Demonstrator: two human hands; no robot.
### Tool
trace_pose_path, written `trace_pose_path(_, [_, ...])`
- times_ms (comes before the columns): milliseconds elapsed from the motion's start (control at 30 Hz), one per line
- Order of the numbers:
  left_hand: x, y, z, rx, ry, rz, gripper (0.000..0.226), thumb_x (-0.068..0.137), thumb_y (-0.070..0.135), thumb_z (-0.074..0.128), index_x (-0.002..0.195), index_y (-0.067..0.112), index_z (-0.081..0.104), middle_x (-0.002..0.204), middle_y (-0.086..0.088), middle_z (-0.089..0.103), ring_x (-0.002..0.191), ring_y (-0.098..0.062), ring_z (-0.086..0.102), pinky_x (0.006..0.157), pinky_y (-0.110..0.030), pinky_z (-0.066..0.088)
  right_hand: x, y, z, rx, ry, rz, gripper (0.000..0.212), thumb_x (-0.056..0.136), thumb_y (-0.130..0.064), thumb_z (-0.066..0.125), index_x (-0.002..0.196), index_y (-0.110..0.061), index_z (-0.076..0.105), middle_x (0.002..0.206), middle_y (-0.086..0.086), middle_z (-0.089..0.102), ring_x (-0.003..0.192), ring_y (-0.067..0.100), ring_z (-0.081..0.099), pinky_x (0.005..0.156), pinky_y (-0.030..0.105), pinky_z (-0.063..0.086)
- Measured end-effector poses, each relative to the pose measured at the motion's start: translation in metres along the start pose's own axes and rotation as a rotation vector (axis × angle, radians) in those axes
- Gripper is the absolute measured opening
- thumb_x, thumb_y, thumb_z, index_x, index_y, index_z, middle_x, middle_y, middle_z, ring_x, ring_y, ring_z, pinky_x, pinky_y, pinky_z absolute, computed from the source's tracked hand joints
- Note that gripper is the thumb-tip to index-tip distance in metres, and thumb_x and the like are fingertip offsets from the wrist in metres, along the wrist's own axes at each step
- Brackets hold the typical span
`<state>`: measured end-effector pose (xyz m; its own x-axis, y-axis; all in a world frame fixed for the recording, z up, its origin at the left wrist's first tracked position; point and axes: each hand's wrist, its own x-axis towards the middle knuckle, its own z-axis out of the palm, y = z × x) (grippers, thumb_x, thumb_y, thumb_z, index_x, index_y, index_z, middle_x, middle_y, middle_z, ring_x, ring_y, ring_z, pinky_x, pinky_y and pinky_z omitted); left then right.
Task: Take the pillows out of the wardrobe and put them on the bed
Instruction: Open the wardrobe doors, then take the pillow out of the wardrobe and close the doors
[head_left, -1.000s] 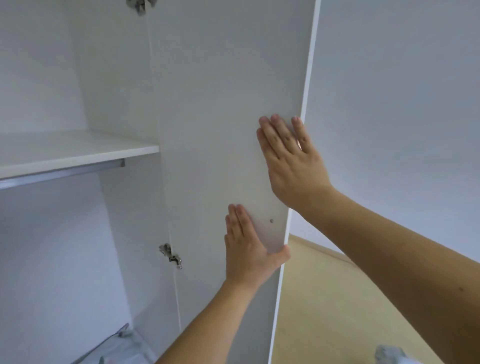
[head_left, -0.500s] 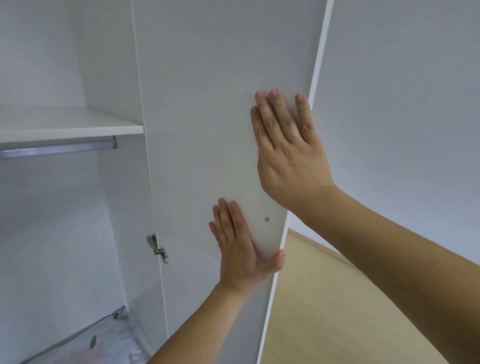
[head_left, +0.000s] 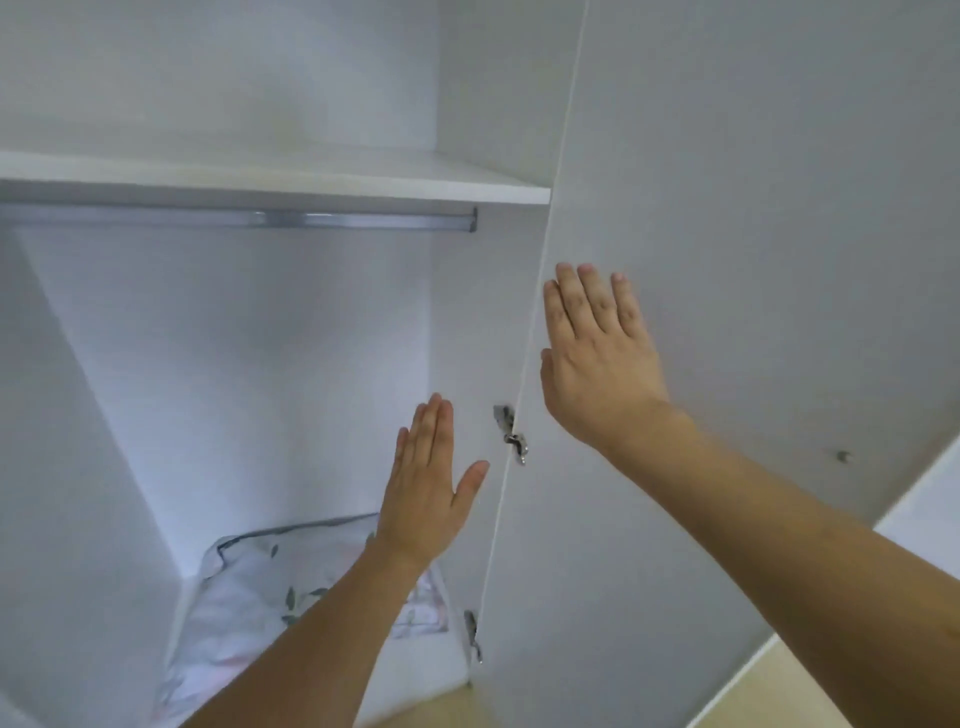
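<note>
1. Head view: wardrobe (head_left: 291, 364) open, pillow (head_left: 249, 587) with a leaf print lying on its floor at the back, partly hidden by the left forearm.
2. Shelf (head_left: 270, 179) across the top, rail (head_left: 260, 218) just under it.
3. Left hand (head_left: 426, 488) flat, fingers straight, holding nothing, raised in front of the wardrobe's right inner wall.
4. Hinge (head_left: 511, 434) at the door's inner edge, between the hands.
5. Right hand (head_left: 597, 358) flat, fingers straight, against the door (head_left: 753, 260) near its hinged edge.
</note>
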<state>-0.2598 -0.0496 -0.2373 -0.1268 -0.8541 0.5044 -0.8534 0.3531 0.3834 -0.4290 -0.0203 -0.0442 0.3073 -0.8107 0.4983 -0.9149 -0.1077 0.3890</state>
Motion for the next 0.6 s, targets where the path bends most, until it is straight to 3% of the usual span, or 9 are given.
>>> trace_pose_path(300, [-0.077,-0.189,-0.064,0.231,-0.127,-0.288,0.080,0.094,0.066,0.010,0.155,0.014,-0.001,0.162,-0.001,-0.008,0.149,-0.018,-0.009,0.121,-0.041,0.000,0.041,-0.198,0.077,0.418,-0.278,-0.341,0.065,0.101,-0.034,0.025,0.152,-0.007,-0.005,0.161,0.010,-0.011,0.148,0.025,-0.011,0.120,0.043,-0.008])
trace_pose_path(600, [-0.125,-0.295,-0.033,0.291,-0.416,-0.451,0.075,0.099,0.055,0.022,0.153,0.013,-0.008,0.162,-0.006,-0.010,0.149,-0.022,-0.010,0.120,-0.040,-0.006,0.033,-0.302,0.201,0.450,-0.609,-0.421,0.070,0.100,-0.036,0.029,0.151,-0.007,-0.010,0.160,0.010,-0.017,0.147,0.025,-0.014,0.118,0.042,-0.010])
